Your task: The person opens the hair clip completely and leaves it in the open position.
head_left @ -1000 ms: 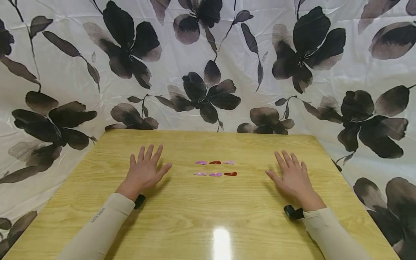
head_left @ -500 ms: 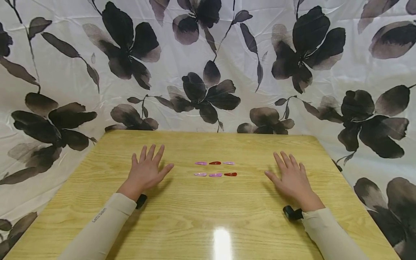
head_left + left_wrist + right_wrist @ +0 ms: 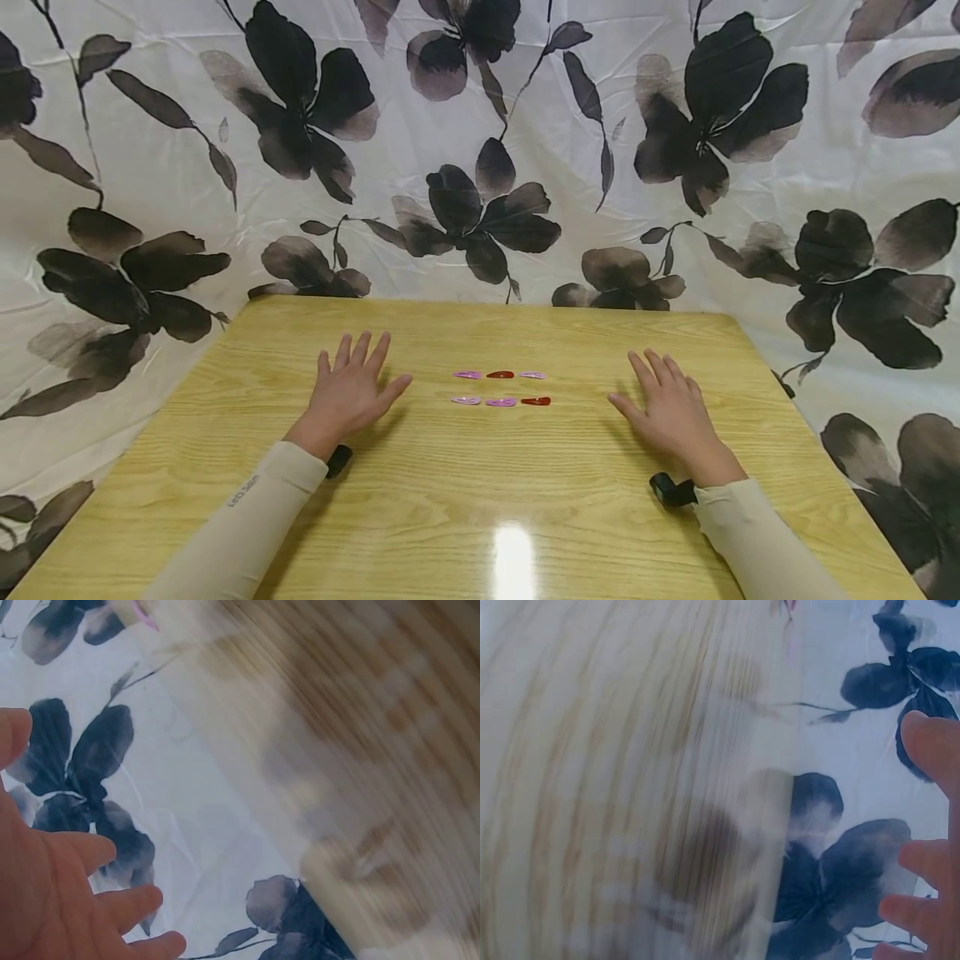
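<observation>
Snap hair clips lie in two short rows mid-table in the head view. At the back are a purple clip [image 3: 467,375], a red clip [image 3: 500,375] and a pale purple clip [image 3: 532,376]. The front row has a pale purple clip [image 3: 466,402], a purple clip [image 3: 501,402] and a red clip [image 3: 536,402]. My left hand [image 3: 348,392], fingers spread, is left of the rows and apart from them. To their right is my right hand [image 3: 671,412], fingers extended, holding nothing. Both wrist views catch only part of each hand.
The wood-grain table [image 3: 420,517] reflects a bright light near its front. Behind and beside it hangs a white cloth [image 3: 360,83] with dark flowers. Black wrist cameras, such as the right one [image 3: 670,490], sit at both sleeves.
My left hand has drifted right, towards the clips. My right hand has shifted slightly left. The clips keep their arrangement; the whole head view has shifted a little.
</observation>
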`<state>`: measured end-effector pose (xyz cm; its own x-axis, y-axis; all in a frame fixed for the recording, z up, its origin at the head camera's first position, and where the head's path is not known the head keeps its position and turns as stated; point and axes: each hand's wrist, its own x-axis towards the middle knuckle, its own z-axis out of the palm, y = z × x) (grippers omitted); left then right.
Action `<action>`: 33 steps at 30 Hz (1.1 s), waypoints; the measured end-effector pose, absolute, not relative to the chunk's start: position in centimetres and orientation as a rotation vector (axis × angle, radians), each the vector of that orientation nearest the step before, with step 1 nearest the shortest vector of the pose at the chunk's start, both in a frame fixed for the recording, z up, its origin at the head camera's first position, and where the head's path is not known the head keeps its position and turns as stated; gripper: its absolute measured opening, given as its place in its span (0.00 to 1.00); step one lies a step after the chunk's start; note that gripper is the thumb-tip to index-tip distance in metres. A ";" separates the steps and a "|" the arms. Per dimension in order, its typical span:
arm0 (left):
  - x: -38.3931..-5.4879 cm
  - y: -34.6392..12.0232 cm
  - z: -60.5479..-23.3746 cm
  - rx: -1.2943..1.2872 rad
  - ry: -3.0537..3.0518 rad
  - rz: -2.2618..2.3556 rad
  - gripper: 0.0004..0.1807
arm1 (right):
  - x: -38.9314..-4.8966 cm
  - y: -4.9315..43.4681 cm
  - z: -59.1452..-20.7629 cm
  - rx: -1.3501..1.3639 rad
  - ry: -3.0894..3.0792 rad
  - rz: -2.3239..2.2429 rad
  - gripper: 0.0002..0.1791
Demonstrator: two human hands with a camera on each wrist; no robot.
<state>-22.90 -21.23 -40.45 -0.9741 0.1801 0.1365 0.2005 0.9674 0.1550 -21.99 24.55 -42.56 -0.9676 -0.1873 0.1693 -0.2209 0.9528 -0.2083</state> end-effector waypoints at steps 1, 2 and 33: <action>-22.9 -21.1 -40.5 -0.290 -2.993 -0.247 0.45 | -22.0 24.5 -42.6 0.312 -2.955 0.346 0.45; -23.0 -21.0 -40.4 -0.291 -2.991 -0.244 0.45 | -22.0 24.5 -42.5 0.313 -2.952 0.351 0.45; -23.4 -16.0 -41.0 -0.392 -2.926 -0.238 0.39 | -22.9 21.6 -42.6 0.400 -2.876 0.482 0.41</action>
